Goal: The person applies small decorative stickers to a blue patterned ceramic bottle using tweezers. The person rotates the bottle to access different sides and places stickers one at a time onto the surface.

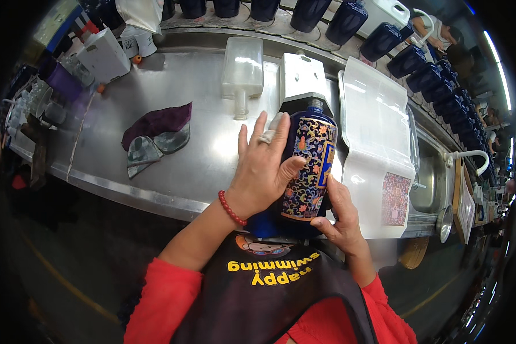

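A dark blue glass bottle [281,221] leans neck-away in front of me, with a colourful floral label [309,172] across its face. My left hand [261,166] lies along the bottle's left side, fingers long and thumb on the label; white tape wraps one finger. From the right, my right hand [344,221] grips the bottle's side, its thumb at the label's lower corner. Under the neck is a white block with a black cradle [304,77]. The bottle's underside and some right fingertips are hidden.
A clear empty bottle [243,69] lies beyond my left hand. Purple cloth [157,123] and grey pads [149,152] rest on the metal table. At right are white sheets with a printed label [395,198] and a sink [433,183]. Blue bottles [347,22] line a conveyor behind.
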{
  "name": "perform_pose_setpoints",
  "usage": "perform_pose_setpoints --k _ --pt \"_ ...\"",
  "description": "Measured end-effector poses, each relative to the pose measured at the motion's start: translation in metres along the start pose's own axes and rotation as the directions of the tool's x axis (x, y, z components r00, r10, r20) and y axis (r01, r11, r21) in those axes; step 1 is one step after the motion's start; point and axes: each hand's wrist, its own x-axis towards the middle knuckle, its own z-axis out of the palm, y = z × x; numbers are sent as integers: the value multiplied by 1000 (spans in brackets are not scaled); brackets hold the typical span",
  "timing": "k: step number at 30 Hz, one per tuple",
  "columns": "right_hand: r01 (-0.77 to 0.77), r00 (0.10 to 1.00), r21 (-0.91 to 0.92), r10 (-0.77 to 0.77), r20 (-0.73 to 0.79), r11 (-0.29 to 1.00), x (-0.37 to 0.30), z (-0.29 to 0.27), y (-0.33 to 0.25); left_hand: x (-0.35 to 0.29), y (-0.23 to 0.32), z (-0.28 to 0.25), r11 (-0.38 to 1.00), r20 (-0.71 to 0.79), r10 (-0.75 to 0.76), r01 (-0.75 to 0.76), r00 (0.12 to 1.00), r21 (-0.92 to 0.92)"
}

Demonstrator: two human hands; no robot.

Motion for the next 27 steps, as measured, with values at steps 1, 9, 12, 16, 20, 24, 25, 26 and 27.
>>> perform_pose_setpoints --k 1,9,12,16,20,24,25,26,27 --pt "-18 1000 0 18 11 1000 0 0 0 -2 1 0 997 6 -78 78 997 -8" --pt "-101 977 246 143 -160 964 5 -15 -14 -39 -3 8 996 -39 89 -90 995 -21" --pt "-236 843 568 457 -283 788 15 -24 -22 -51 -5 7 978 -71 110 -121 991 -169" --pt "-243 849 588 462 -257 772 29 -21 -24 -53 -1 -1 941 -22 278 -268 960 204" --pt "-242 842 546 453 -292 802 30 -16 -22 -44 3 0 910 -8 285 -268 958 316" --pt "-224 840 579 456 -294 784 25 -16 -20 -41 0 -4 921 -40 284 -262 958 288" --pt "-223 840 580 456 -295 784 24 -17 -19 -41 -1 -4 925 -53 287 -262 957 275" --pt "-229 834 583 466 -296 780 24 -17 -18 -40 -2 -5 924 -59 290 -263 955 277" --pt "-222 839 585 459 -293 780 24 -17 -17 -38 -3 -5 923 -69 296 -267 953 276"
